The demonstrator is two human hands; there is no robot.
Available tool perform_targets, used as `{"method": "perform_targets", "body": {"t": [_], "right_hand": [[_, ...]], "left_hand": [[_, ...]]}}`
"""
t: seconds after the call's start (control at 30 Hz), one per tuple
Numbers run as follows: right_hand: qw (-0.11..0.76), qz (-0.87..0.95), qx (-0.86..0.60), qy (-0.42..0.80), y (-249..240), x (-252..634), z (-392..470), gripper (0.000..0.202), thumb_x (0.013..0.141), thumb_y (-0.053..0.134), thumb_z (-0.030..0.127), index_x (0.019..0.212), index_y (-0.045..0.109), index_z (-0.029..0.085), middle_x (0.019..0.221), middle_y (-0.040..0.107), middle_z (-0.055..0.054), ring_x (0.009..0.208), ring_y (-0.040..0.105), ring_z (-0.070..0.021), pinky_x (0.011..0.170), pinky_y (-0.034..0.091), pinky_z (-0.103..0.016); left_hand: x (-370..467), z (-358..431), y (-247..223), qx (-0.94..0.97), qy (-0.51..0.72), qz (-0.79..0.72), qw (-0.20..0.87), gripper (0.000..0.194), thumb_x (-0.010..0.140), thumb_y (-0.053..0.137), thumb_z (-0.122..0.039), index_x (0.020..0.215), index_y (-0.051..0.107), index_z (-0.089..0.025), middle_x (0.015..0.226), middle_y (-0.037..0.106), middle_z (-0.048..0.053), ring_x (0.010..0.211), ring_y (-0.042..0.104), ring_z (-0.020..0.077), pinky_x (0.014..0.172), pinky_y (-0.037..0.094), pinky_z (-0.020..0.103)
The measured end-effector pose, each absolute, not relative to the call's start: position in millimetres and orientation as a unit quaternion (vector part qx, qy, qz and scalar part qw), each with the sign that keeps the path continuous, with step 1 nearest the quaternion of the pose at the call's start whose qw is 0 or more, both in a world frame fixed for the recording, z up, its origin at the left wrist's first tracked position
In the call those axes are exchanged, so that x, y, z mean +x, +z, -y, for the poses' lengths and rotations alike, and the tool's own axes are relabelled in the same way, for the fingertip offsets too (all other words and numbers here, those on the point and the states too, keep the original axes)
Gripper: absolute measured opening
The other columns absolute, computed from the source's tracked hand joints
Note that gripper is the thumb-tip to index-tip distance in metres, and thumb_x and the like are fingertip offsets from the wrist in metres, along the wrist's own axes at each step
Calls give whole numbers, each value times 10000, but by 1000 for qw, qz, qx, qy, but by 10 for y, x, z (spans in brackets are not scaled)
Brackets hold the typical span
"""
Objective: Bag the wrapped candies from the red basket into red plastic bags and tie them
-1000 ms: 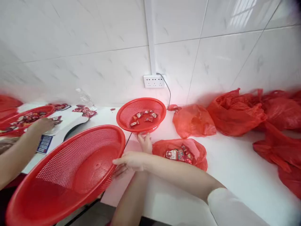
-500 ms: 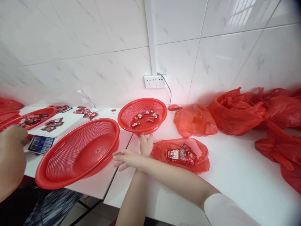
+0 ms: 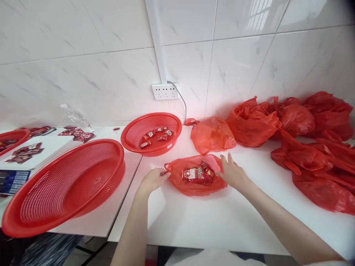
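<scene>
A thin red plastic bag (image 3: 180, 186) lies on the white table in front of me, its mouth spread wide. Inside it are several red packaged sweets (image 3: 198, 174), one with a white label. My left hand (image 3: 152, 181) pinches the bag's left edge between thumb and fingers. At the opposite side, my right hand (image 3: 234, 173) has its fingers apart, with the thumb at the bag's right rim. Just behind the bag stands a small red mesh basket (image 3: 130, 135) with several small wrapped sweets (image 3: 162, 137) in it.
A large red basket (image 3: 97, 181) overhangs the table's front edge at left. Beyond it are a scale (image 3: 50, 147) bearing red packets, a clear plastic bottle (image 3: 76, 116) and another basket (image 3: 13, 136). Red bags (image 3: 252, 123) line the right side. A wall socket (image 3: 165, 92) has a cable.
My arms were crossed, both hands near the two baskets; now they are apart at either side of the bag. The view has shifted right. Another person's arm at left is gone from view.
</scene>
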State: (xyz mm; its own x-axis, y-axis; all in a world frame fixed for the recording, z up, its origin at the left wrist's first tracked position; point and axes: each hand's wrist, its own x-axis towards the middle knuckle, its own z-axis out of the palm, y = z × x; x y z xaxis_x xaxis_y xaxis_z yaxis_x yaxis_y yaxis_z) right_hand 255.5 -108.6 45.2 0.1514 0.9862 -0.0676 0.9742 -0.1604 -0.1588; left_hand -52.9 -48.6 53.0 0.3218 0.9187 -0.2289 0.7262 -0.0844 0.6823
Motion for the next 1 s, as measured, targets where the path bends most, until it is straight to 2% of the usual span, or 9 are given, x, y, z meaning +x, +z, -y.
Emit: {"method": "perform_targets", "body": {"t": [0.07,0.17,0.33,0.43,0.5,0.7,0.83,0.93,1.0], "right_hand": [[-16,615,-782,98,378,2706,1144,452,890,548,239,1306,452,89,1085,652,-246,920,675,-334,702,487,-377],[28,604,-788,116,441,2882,1167,302,902,458,164,1197,517,141,859,703,-141,814,684,-288,685,468,-365],[372,601,-670,229,833,3050,1064,181,872,530,265,1041,553,205,733,681,-13,679,655,-174,679,491,-306],[600,553,-562,137,1123,3028,1011,192,855,579,303,1016,579,198,827,671,-23,779,665,-170,772,511,-331],[670,528,-519,56,1279,2989,995,170,853,601,308,988,604,205,913,662,-34,862,662,-173,854,501,-361],[723,516,-450,92,1191,2931,1045,208,873,607,345,1046,586,230,975,642,-48,900,659,-177,868,517,-378],[711,500,-477,133,638,2843,1211,455,923,469,476,1326,435,267,1410,457,-114,1293,473,-243,1056,397,-486],[634,485,-553,240,264,2736,1275,642,895,487,535,1451,307,268,1557,281,-101,1435,268,-262,1131,296,-507],[612,447,-582,294,146,2671,1220,692,868,528,548,1453,310,250,1551,302,-107,1422,300,-264,1114,339,-480]], "left_hand": [[-467,490,521,724,171,-562,361,306,772,531,-455,767,706,-203,793,719,43,704,632,214,664,465,305],[-395,482,610,709,258,-553,353,283,792,547,-426,822,693,-185,849,714,41,770,631,209,730,475,317],[-315,484,1011,650,415,-499,395,248,785,628,-421,839,687,-186,881,707,29,867,632,206,797,488,315],[-262,508,1291,624,494,-467,386,233,737,696,-377,875,727,-193,1034,706,54,1034,614,236,916,473,345],[-245,549,1446,620,518,-464,363,206,718,714,-353,851,744,-198,1075,697,60,1078,602,253,935,476,366],[-419,762,1426,644,555,-408,333,204,768,681,-351,920,744,-230,1107,681,73,1137,585,283,1008,450,433],[-564,780,898,663,459,-342,483,683,734,695,-530,1340,526,-265,1460,453,115,1369,376,335,1087,375,491],[-457,672,487,669,373,-381,519,778,735,725,-467,1419,426,-247,1554,294,135,1443,236,309,1155,257,496],[-258,568,326,674,346,-400,516,871,705,766,-396,1459,355,-252,1564,272,134,1449,226,290,1173,213,492]]}}
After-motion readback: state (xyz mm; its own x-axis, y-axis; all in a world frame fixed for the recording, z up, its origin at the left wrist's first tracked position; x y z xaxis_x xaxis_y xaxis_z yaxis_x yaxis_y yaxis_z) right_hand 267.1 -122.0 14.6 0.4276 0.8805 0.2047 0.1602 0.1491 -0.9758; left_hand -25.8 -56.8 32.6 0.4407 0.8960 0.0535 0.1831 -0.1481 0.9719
